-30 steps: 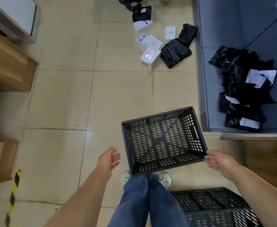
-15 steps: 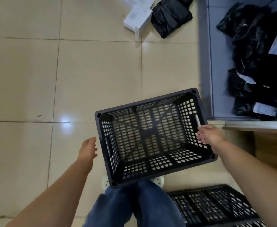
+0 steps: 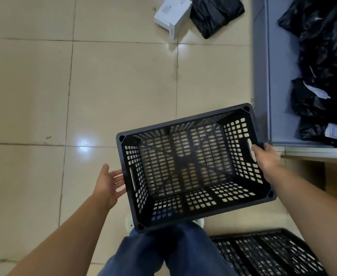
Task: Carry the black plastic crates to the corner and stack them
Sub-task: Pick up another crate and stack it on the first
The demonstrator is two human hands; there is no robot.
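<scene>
Black plastic crate (image 3: 193, 166) hangs tilted above the tiled floor (image 3: 34, 96); right hand (image 3: 267, 158) grips its handle slot, left hand (image 3: 110, 182) spread beside the wall. Hook that handle before carrying.

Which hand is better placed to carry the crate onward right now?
Right. The right hand already grips the crate at its side handle slot, while the left hand is open beside the opposite wall, not yet gripping.
</scene>
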